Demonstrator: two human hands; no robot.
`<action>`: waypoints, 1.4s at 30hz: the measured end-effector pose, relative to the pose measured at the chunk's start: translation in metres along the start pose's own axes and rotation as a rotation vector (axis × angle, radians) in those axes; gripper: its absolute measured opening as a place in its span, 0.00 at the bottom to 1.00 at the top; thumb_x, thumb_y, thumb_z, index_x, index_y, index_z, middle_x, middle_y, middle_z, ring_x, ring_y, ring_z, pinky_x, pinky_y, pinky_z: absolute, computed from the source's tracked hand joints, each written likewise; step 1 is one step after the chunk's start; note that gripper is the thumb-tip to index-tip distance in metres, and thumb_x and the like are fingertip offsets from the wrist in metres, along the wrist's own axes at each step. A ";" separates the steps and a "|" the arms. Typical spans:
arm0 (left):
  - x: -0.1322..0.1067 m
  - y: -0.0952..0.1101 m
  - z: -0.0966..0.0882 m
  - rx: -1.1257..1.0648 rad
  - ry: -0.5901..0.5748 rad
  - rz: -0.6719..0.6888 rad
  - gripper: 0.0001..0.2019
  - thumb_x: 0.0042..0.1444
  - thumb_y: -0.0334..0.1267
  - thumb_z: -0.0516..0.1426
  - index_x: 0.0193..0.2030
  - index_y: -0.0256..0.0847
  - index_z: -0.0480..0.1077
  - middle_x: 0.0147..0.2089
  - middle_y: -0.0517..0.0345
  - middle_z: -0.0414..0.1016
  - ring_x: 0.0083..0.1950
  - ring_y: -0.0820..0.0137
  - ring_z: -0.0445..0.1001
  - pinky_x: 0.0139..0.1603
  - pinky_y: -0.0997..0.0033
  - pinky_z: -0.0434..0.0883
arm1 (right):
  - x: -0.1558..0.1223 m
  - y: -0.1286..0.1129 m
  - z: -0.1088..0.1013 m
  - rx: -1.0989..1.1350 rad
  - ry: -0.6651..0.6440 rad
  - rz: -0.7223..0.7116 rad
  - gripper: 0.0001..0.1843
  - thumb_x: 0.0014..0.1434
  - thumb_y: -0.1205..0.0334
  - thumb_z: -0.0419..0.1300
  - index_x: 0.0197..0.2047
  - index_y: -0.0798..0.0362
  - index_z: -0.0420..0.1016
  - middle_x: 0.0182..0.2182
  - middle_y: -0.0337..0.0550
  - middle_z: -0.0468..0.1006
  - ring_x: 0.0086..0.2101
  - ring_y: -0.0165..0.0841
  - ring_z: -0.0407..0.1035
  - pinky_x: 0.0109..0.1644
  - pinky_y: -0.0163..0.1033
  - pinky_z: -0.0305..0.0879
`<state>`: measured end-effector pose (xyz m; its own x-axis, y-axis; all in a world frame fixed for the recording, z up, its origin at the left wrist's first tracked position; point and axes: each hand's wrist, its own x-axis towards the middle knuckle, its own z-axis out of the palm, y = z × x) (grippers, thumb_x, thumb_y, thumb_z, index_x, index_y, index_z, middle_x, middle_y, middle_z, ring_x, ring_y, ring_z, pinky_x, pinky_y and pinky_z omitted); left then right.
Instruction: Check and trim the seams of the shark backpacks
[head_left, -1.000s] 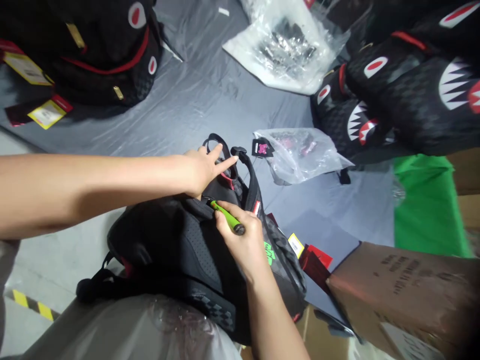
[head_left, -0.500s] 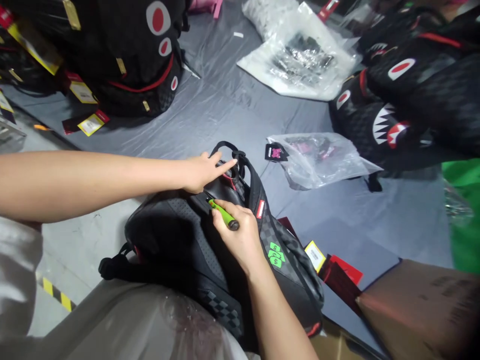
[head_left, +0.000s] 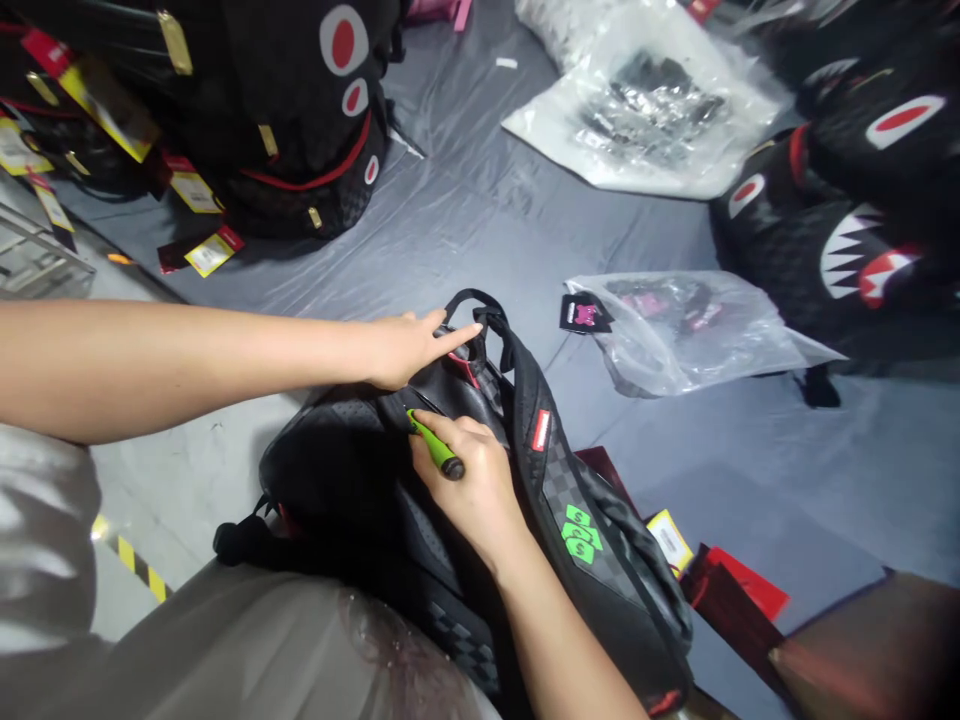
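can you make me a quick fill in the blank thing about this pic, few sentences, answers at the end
1. The right hand holds a pen-like tool with a bright ____ barrel at the black backpack.
2. In the picture, the clear plastic bag lies to the ____ of the left hand.
3. The small label with white lettering on the shoulder strap is ____.
4. At the picture's right, a printed mouth on a shark-print bag shows jagged white ____.

Missing words: green; right; red; teeth

Right hand (head_left: pixel 476 485) and green tool (head_left: pixel 433 442) now farther from the red strap label (head_left: pixel 541 430) than a second ago.
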<state>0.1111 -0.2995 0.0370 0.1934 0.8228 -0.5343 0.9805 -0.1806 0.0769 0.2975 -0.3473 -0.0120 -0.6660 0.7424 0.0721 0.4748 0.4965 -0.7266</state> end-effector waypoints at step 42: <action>-0.012 -0.041 0.032 -0.091 0.040 -0.031 0.54 0.57 0.35 0.58 0.74 0.56 0.17 0.61 0.45 0.61 0.45 0.64 0.76 0.43 0.69 0.70 | 0.022 -0.011 0.042 0.073 0.016 0.058 0.10 0.61 0.62 0.62 0.46 0.48 0.78 0.39 0.40 0.85 0.38 0.35 0.78 0.45 0.42 0.62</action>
<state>0.0673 -0.3191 0.0130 0.1625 0.8483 -0.5041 0.9847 -0.1067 0.1379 0.2542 -0.3553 -0.0313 -0.6290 0.7764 0.0387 0.4691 0.4188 -0.7775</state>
